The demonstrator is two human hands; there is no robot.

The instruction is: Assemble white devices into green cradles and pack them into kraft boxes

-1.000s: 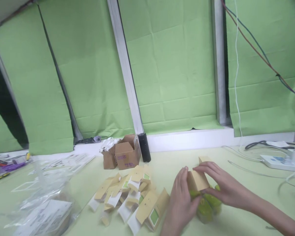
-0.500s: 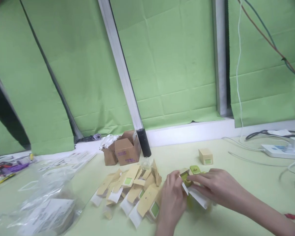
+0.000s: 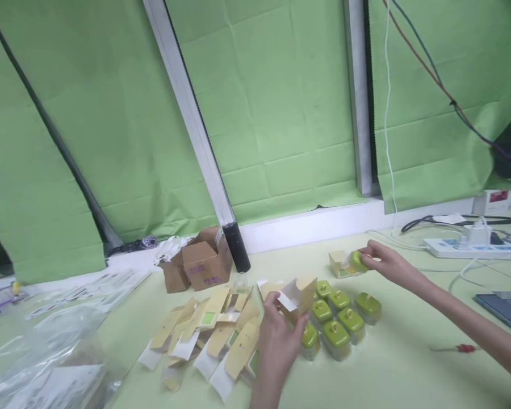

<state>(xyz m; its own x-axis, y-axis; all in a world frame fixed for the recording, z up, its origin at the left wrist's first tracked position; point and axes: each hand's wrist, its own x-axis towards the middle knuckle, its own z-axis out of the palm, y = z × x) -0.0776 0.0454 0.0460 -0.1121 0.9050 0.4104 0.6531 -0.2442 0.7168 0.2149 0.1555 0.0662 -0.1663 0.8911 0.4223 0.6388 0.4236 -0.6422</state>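
My left hand point(image 3: 279, 335) grips an opened small cardboard box point(image 3: 302, 292), its white inner flap sticking out. Farther back on the right, my right hand point(image 3: 372, 258) pinches a small green-lidded jar point(image 3: 357, 262). That jar is right beside another small cardboard box point(image 3: 337, 264) with its top open; whether the jar is partly inside it I cannot tell. Between my hands stand several green-lidded jars point(image 3: 336, 335) with clear bodies, grouped close together. Left of my left hand lies a pile of opened cardboard boxes point(image 3: 215, 329) with green labels, flaps hanging out.
A larger brown carton point(image 3: 208, 264) and a black cylinder point(image 3: 237, 247) stand at the back. Clear plastic bags point(image 3: 72, 341) lie at the left. On the right are a power strip point(image 3: 447, 248), a red-handled screwdriver point(image 3: 464, 348) and a dark flat device point(image 3: 505, 309).
My right hand has moved back and right, from beside my left hand to the box at the back, now open. The view has shifted right, and the group of jars is now visible.
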